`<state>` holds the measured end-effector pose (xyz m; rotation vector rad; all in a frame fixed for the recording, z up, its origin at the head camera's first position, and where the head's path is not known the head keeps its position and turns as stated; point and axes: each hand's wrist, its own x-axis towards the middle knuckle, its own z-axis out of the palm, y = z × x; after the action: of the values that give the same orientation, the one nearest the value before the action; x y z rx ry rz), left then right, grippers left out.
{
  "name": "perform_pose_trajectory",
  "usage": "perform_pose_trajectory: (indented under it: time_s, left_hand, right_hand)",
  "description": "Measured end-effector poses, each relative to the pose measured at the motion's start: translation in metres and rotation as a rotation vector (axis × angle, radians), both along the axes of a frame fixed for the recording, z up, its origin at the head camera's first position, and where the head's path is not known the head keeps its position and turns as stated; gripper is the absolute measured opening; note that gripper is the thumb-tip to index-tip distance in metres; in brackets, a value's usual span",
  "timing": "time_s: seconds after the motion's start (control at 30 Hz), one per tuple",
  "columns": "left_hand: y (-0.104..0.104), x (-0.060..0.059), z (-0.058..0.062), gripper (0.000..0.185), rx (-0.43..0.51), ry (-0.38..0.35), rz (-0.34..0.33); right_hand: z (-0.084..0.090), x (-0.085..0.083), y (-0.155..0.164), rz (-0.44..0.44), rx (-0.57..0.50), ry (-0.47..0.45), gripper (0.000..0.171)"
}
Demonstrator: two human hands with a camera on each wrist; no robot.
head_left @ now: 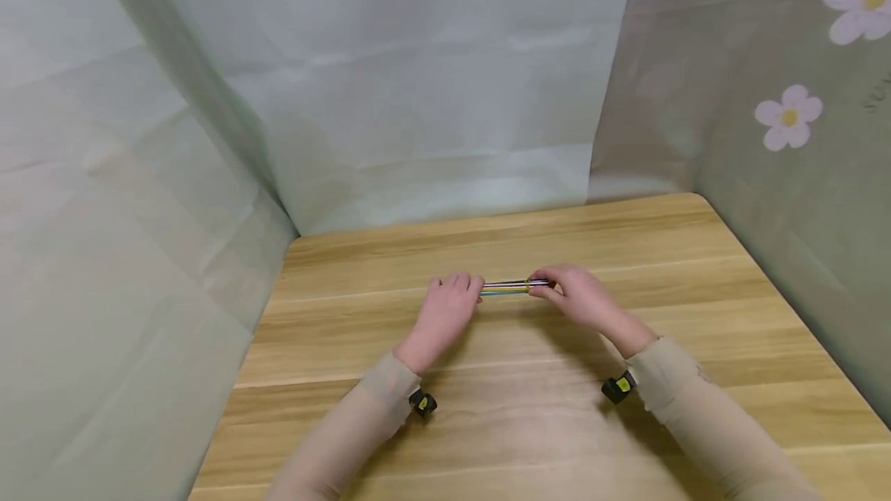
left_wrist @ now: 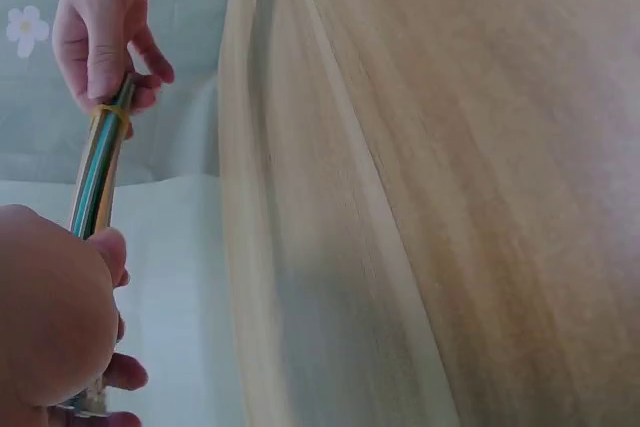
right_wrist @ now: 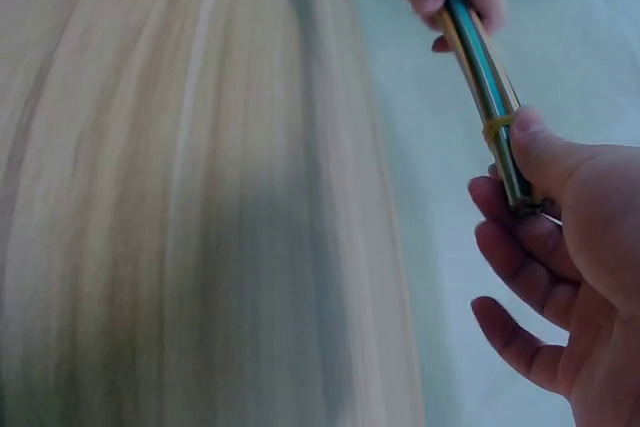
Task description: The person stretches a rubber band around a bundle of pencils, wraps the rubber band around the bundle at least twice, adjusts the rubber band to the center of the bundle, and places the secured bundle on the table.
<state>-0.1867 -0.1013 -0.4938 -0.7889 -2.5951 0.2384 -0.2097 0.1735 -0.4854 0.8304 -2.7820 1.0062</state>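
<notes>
Between the two hands, a bundle of slim, shiny coloured sticks (head_left: 504, 287) lies crosswise, with teal, gold and dark ones showing. A yellow rubber band (right_wrist: 497, 127) wraps it near its right end. My left hand (head_left: 448, 306) grips the left part, and in the left wrist view its fingers cover much of that end. With thumb and fingers, my right hand (head_left: 578, 296) pinches the right end beside the band. The right wrist view shows the thumb on the bundle (right_wrist: 482, 62) and the lower fingers spread away from it.
Beneath the hands is a wood-grain table (head_left: 515, 424). Pale cloth (head_left: 431, 99) hangs along its back and left sides, and a flowered cloth (head_left: 786, 215) hangs on the right. Small dark wrist cameras (head_left: 618, 387) sit at both cuffs.
</notes>
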Motion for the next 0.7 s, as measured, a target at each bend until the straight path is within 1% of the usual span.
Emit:
perform_pose_trajectory:
  time_s: [0.13,0.27,0.37,0.43,0.53,0.7]
  left_hand:
    - [0.0008,-0.0010,0.0002,0.017,0.005,-0.014,0.019]
    - [0.0016,0.0004,0.0006,0.018,-0.008,-0.005,0.039]
    - [0.0012,0.0013,0.0004,0.019,-0.023,0.006,0.043]
    - [0.0002,0.0011,-0.0002,0.018,-0.024,0.014,0.043]
    - [-0.0025,0.0011,-0.0018,0.019,-0.013,0.005,0.047]
    - [-0.0066,0.0031,-0.0063,0.019,0.012,-0.014,0.055]
  right_hand:
    - [-0.0010,-0.0014,0.0060,0.032,0.111,0.084,0.026]
    - [-0.0006,0.0007,0.0080,0.037,0.210,0.145,0.035]
    - [0.0000,0.0026,0.0083,0.040,0.266,0.206,0.037]
    - [-0.0002,0.0032,0.0077,0.046,0.285,0.251,0.037]
    - [-0.0024,0.0034,0.0065,0.061,0.295,0.304,0.035]
    - [-0.0071,0.0044,0.0058,0.084,0.309,0.335,0.035]
